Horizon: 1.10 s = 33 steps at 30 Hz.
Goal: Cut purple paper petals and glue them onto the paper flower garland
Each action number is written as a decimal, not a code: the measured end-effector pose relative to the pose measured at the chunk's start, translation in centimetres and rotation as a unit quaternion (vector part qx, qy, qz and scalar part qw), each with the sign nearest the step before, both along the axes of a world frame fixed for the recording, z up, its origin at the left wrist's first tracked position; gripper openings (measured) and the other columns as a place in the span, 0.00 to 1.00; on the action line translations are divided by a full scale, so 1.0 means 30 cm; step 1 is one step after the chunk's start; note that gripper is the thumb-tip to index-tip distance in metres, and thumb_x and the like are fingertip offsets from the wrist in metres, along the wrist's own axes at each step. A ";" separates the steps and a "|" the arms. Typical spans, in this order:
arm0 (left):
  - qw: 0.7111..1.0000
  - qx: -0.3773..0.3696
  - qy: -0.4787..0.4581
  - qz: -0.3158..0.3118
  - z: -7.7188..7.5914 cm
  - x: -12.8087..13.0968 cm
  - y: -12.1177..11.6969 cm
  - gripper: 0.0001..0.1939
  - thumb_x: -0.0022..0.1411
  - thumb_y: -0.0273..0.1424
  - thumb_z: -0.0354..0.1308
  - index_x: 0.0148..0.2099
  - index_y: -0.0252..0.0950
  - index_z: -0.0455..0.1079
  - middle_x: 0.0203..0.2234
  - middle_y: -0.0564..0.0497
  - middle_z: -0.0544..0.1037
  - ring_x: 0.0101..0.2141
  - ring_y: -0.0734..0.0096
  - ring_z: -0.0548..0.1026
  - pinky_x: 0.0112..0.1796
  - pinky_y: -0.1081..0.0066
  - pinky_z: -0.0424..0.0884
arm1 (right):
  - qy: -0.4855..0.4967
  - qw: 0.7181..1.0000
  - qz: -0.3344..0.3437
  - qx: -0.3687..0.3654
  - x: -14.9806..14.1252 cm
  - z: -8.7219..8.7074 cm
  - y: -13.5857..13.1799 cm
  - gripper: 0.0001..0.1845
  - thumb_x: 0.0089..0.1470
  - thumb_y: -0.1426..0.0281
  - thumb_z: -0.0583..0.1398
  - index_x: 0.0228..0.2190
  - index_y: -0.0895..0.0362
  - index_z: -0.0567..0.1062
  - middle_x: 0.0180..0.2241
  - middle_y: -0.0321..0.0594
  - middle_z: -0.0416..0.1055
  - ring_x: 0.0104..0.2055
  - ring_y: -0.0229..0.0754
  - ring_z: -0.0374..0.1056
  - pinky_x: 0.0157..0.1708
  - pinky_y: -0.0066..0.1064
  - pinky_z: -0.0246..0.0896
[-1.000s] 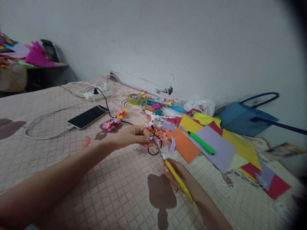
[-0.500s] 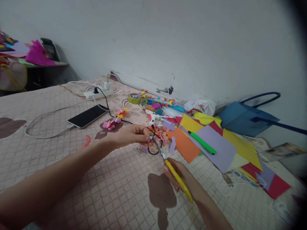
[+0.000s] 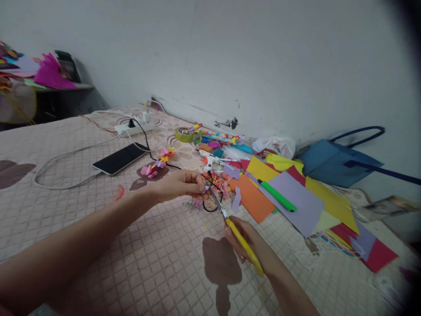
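Between thumb and fingers, my left hand (image 3: 184,185) pinches a small piece of lilac paper (image 3: 206,188). My right hand (image 3: 241,239) grips yellow-handled scissors (image 3: 245,245), their metal blades pointing up and left to the edge of that paper piece. Whether the blades touch the paper is too small to tell. Just beyond the hands lies a heap of paper snippets (image 3: 219,182), with a loop of black cord around its near side. A cluster of pink, lilac, yellow and orange paper flowers (image 3: 158,162) rests left of the snippets.
A phone (image 3: 121,159) charges by cable from a white power strip (image 3: 134,128). A white glue gun (image 3: 209,162) and green tape roll (image 3: 184,134) lie near the wall. Coloured sheets (image 3: 296,204) under a green marker (image 3: 278,196) spread rightward, beside a blue bag (image 3: 335,162).
The lilac piece has turned slightly in my left fingertips. Both hands stay almost in place, and the scissors barely shift.
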<state>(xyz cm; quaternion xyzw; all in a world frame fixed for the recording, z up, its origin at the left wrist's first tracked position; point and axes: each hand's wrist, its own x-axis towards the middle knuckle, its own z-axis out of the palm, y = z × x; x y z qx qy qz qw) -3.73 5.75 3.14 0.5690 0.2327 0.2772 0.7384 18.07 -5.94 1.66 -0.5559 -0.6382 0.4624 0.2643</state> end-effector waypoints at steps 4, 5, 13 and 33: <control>1.000 -0.011 -0.009 -0.001 0.001 -0.005 0.004 0.07 0.53 0.27 0.62 0.31 0.31 0.67 0.29 0.50 0.78 0.30 0.76 0.76 0.36 0.73 0.69 | 0.005 1.000 0.019 -0.003 0.009 -0.018 -0.002 0.17 0.53 0.55 0.56 0.26 0.56 0.62 0.19 0.28 0.55 0.17 0.30 0.52 0.14 0.21 0.52; 1.000 -0.017 -0.014 0.002 0.000 -0.006 0.004 0.07 0.53 0.28 0.62 0.31 0.31 0.67 0.30 0.50 0.78 0.30 0.76 0.76 0.36 0.73 0.69 | 0.023 1.000 0.018 -0.004 0.012 -0.025 0.001 0.18 0.53 0.54 0.55 0.26 0.56 0.62 0.18 0.28 0.55 0.17 0.30 0.52 0.15 0.22 0.53; 0.999 -0.027 0.046 0.000 -0.053 0.074 -0.089 0.10 0.53 0.34 0.61 0.31 0.31 0.67 0.24 0.53 0.75 0.24 0.81 0.71 0.28 0.77 0.66 | 0.172 0.973 -0.138 0.064 0.006 -0.030 0.042 0.18 0.49 0.56 0.60 0.25 0.56 0.62 0.17 0.26 0.56 0.15 0.29 0.53 0.15 0.23 0.55; 0.994 0.084 0.056 0.040 -0.106 0.147 -0.197 0.09 0.55 0.33 0.59 0.33 0.32 0.64 0.26 0.53 0.71 0.27 0.77 0.70 0.30 0.74 0.66 | 0.171 0.959 -0.214 0.069 -0.059 -0.038 0.023 0.14 0.44 0.65 0.63 0.26 0.55 0.61 0.20 0.28 0.58 0.17 0.30 0.55 0.14 0.23 0.55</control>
